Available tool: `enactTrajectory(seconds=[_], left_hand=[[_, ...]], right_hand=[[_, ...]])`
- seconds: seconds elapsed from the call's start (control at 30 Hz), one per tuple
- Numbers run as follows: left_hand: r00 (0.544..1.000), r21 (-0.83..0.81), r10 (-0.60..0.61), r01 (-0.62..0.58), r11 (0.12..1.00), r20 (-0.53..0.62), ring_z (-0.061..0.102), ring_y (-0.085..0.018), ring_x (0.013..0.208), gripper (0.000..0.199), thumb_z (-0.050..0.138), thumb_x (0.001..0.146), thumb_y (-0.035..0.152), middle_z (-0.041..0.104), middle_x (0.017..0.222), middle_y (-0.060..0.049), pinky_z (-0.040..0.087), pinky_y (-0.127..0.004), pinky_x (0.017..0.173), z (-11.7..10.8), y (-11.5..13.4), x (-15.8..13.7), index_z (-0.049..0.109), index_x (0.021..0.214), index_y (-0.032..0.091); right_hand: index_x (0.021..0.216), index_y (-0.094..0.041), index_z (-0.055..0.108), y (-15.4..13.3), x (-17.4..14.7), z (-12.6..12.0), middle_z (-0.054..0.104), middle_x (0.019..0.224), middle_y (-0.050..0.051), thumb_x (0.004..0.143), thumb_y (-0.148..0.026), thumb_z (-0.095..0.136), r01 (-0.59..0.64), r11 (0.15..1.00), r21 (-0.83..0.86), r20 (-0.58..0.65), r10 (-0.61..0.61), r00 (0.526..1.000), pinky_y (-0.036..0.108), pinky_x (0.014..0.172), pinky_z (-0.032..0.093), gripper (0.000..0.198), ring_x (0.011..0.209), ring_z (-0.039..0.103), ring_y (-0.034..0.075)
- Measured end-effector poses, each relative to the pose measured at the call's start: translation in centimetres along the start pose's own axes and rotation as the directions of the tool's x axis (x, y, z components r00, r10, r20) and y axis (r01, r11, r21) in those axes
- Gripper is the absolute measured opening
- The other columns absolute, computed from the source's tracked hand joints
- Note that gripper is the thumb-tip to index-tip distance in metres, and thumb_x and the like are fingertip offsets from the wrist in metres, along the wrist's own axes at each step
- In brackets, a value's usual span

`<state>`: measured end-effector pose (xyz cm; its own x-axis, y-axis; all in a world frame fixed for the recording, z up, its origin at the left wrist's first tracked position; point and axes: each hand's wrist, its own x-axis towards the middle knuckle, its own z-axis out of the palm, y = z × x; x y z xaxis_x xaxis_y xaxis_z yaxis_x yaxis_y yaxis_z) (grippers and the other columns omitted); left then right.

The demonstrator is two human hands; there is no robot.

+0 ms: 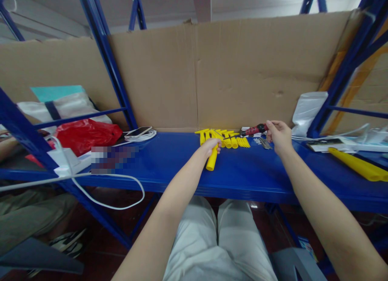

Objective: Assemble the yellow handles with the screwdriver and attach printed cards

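- One left hand, one right hand
- One screwdriver
- One yellow tube in the grip at centre
- Several yellow pieces behind it, too bunched to count
- One phone, left of centre
- One red bag, left
- One whitish bag, right

One head-worn camera, looking forward and down from above the wearer's thighs.
The forearms are among the nearest things to the lens, entering low in the frame and running away from it; the left hand and right hand lie farther off, around mid-height, over a blue worktop. Beyond that, a cardboard panel faces the lens, with ceiling above. The view is wide, taking in blue shelf uprights on both sides.
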<state>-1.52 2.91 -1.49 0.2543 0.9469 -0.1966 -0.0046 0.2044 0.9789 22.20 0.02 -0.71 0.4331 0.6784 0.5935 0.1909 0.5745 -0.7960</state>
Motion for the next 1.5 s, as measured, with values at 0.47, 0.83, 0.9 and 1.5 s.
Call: enactTrajectory(seconds=[0.47,0.83,0.9,1.5], left_hand=[[1.000,0.125,0.021,-0.021,0.992,0.002,0.033,-0.005,0.033,0.019,0.043,0.077,0.003,0.039,0.045,0.008,0.028,-0.018,0.039,-0.2,0.4,-0.5,0.040,0.068,0.019],[0.999,0.141,0.038,-0.037,0.989,-0.005,0.033,-0.004,0.033,0.020,0.047,0.077,0.003,0.039,0.046,0.008,0.028,-0.017,0.039,-0.2,0.4,-0.8,0.039,0.069,0.019],[0.999,0.138,0.040,-0.038,0.990,-0.011,0.033,-0.004,0.033,0.020,0.049,0.077,0.004,0.040,0.046,0.008,0.028,-0.017,0.039,-0.2,0.4,-0.7,0.039,0.069,0.019],[0.998,0.123,0.063,-0.059,0.991,-0.030,0.034,-0.005,0.034,0.016,0.046,0.078,0.005,0.039,0.046,0.008,0.030,-0.018,0.041,-0.4,0.4,-0.4,0.042,0.071,0.019]], right_hand=[[0.104,-0.023,0.052,1.5,0.2,-0.6,0.058,0.089,0.005,0.087,-0.038,0.047,0.369,0.893,-0.258,0.096,-0.356,0.930,0.031,0.070,0.048,0.024,0.083,0.059,0.018],[0.099,-0.022,0.053,0.3,0.0,-0.1,0.058,0.084,0.004,0.082,-0.049,0.059,0.346,0.924,-0.162,0.058,-0.341,0.938,0.034,0.065,0.052,0.032,0.076,0.060,0.018],[0.091,-0.023,0.053,0.1,0.0,-0.1,0.057,0.073,0.001,0.077,-0.049,0.065,0.257,0.964,-0.075,0.017,-0.256,0.966,0.031,0.055,0.050,0.032,0.064,0.058,0.016],[0.078,-0.021,0.054,-2.7,-0.9,0.1,0.061,0.053,-0.003,0.077,-0.043,0.070,-0.277,0.921,0.273,0.209,0.225,0.952,0.019,0.036,0.042,0.027,0.038,0.052,0.009]])
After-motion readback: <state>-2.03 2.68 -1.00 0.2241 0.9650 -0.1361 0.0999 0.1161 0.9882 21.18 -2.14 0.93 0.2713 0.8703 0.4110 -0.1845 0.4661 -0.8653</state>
